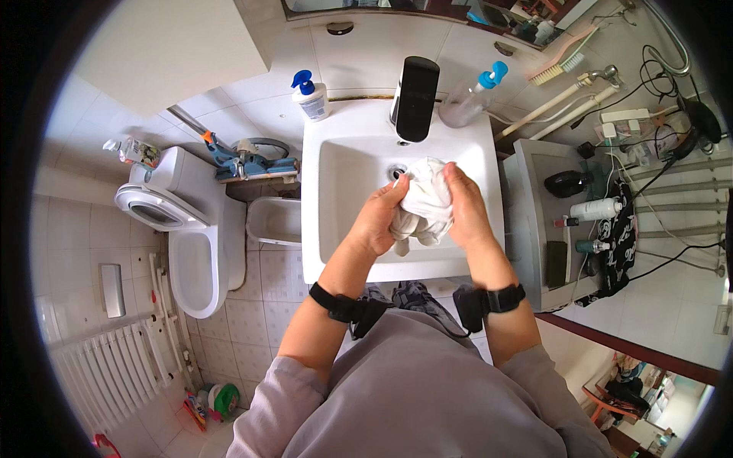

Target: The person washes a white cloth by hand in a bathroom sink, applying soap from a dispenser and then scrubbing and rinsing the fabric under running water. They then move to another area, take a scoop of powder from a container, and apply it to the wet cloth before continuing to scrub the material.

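A bunched white cloth [426, 197] is held between my two hands above the basin of a white sink [343, 263]. My left hand [379, 220] grips its left side, thumb on top. On the other side, my right hand [467, 206] presses against the cloth with the thumb near its upper edge. Loose folds hang below, between the palms. Just beyond the cloth stands a faucet with a black top [418, 100], and the drain [396, 172] shows beside my left thumb. No running water can be made out.
A pump bottle with a blue head [313, 106] and a clear pump bottle [461, 106] stand on the sink's back corners. Left are a grey bin [275, 220], a blue mop head [257, 166] and a toilet [197, 275]. Right, a grey cabinet [529, 229] holds bottles and cables.
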`<act>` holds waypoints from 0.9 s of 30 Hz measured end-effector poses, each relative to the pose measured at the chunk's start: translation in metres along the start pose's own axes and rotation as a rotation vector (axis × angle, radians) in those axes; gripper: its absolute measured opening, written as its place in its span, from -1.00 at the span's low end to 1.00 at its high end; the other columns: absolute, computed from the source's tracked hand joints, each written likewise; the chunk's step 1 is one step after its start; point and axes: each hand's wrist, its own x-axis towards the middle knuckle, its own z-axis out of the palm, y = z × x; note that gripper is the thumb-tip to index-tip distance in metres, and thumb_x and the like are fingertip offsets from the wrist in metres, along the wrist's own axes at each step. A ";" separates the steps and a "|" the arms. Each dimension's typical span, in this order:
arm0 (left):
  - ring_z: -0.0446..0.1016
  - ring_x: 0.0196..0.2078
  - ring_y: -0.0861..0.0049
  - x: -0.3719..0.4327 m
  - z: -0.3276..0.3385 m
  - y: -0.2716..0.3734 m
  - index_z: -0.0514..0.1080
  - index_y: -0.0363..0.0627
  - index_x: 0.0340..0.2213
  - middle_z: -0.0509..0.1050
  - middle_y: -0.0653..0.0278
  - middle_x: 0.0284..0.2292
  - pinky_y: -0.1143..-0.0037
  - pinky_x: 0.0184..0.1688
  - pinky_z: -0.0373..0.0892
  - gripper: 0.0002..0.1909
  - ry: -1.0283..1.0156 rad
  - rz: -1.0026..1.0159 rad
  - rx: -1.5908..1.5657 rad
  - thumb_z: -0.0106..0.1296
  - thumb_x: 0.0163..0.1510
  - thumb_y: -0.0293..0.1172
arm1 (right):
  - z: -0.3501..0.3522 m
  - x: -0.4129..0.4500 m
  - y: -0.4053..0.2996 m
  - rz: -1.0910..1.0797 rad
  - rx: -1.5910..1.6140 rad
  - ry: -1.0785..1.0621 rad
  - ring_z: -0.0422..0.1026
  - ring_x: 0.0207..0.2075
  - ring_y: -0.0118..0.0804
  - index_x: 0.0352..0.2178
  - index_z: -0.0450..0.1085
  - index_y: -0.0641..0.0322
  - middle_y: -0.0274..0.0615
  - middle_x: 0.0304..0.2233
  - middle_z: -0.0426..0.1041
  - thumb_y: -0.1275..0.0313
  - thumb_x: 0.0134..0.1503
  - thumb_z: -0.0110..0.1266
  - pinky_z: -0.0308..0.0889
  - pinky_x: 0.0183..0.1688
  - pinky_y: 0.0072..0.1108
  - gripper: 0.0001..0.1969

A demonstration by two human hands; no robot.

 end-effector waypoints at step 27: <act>0.35 -0.47 0.50 0.005 0.023 -0.024 0.27 -0.21 -0.37 0.35 0.26 -0.44 0.52 -0.53 0.29 -0.68 0.277 0.168 0.120 -0.32 0.08 -0.18 | 0.028 0.028 -0.008 -0.218 -1.337 0.162 0.33 -0.59 0.03 -0.68 0.28 0.25 0.00 -0.69 0.33 0.16 0.06 -0.26 0.23 -0.53 -0.32 -0.58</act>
